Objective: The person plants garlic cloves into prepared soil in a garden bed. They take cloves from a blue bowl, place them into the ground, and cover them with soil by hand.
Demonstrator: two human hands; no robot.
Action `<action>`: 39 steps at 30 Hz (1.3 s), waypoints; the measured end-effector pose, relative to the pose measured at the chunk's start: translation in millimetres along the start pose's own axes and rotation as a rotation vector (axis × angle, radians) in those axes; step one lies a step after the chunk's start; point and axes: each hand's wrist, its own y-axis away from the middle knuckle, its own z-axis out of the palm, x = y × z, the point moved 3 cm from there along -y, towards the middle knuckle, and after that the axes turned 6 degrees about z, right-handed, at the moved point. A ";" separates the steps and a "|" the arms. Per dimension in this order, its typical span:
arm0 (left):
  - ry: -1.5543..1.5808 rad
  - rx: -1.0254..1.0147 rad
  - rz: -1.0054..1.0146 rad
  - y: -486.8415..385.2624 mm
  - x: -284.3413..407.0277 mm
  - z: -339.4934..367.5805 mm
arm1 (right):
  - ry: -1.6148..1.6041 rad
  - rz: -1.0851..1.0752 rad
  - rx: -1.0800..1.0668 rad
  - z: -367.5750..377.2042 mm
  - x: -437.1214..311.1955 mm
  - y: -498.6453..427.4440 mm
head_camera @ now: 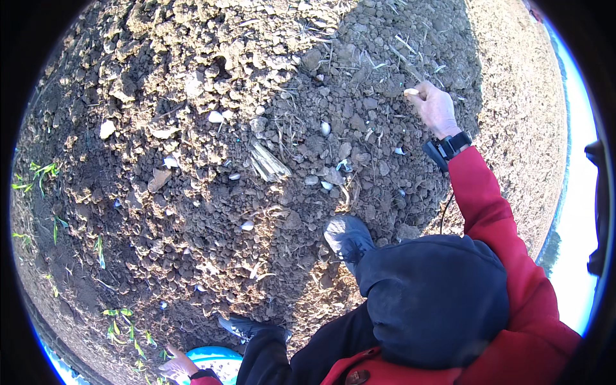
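My right hand (pixel 434 108) reaches out over shaded soil and pinches a pale garlic clove (pixel 411 92) between thumb and fingers. At the lower left, my left hand (pixel 179 365) is beside a blue basin (pixel 211 351) holding many small pale pieces. Its fingers are partly out of clear sight, so I cannot tell whether they grip anything. Whitish cloves lie scattered on the ground, including one clove (pixel 325 128) left of my right hand, another clove (pixel 327 185) ahead of my shoe, and a third clove (pixel 247 225) farther left.
Cloddy brown soil (pixel 207 192) spreads around me, strewn with straw. A bundle of dry stalks (pixel 269 161) lies ahead of my feet. Green shoots (pixel 127 327) grow at the lower left. My shoes (pixel 349 238) stand on the soil. A band device (pixel 447 147) with a cable circles my right wrist.
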 end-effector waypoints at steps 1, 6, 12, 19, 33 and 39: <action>0.013 -0.087 -0.053 23.2 -14.5 25.0 | 0.040 0.003 -0.012 8.2 16.6 -3.5; 0.407 -0.246 -0.078 87.2 -14.3 73.0 | 0.160 -0.195 -0.061 60.9 33.3 -14.6; 0.772 -0.250 -0.138 87.4 3.8 72.8 | 0.359 -0.256 -0.115 67.7 41.2 -39.4; 0.953 -0.311 -0.416 77.3 16.5 92.3 | 0.568 -0.267 -0.048 90.9 72.7 -69.6; 1.229 -0.220 -0.061 86.8 61.5 13.7 | 0.675 -0.228 -0.108 98.2 81.6 -91.1; 1.221 -0.046 0.251 76.5 75.3 -52.7 | 0.723 -0.191 -0.151 103.5 91.1 -111.6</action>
